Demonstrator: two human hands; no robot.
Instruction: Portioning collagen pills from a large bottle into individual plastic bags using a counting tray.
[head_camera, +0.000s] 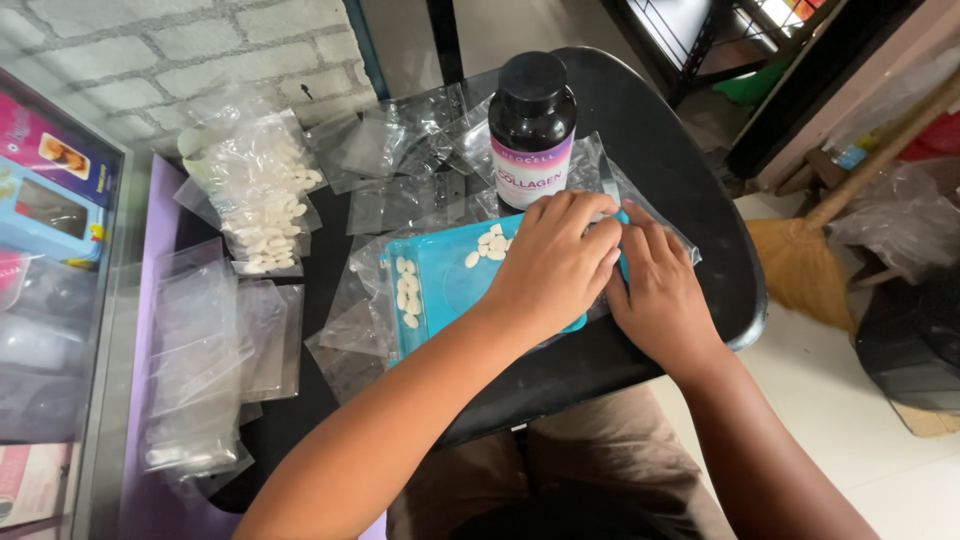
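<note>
Reaching across from the lower left, the left hand (555, 262) lay palm down over the right end of a blue tray (450, 285), fingers bent and bunched toward the right hand (655, 290). That hand rested beside it at the tray's right edge, knuckles up, fingertips tucked in against the left one. Both pinched at something small where they met, over a clear bag (655, 215); what the grip held could not be made out, nor how tightly it closed. Both forearms ran up from the bottom edge and met over the tray.

White pills (407, 292) lay in a column along the tray's left side, and a loose cluster (492, 246) sat near its top edge, just left of the left hand. A dark bottle (531, 125) with a black cap stood upright just behind the tray. Empty clear bags (400, 165) were spread over the black worktop (690, 160), and a bag packed with pills (262, 190) sat to the far left. A broom (800, 255) leaned on the floor to the right.
</note>
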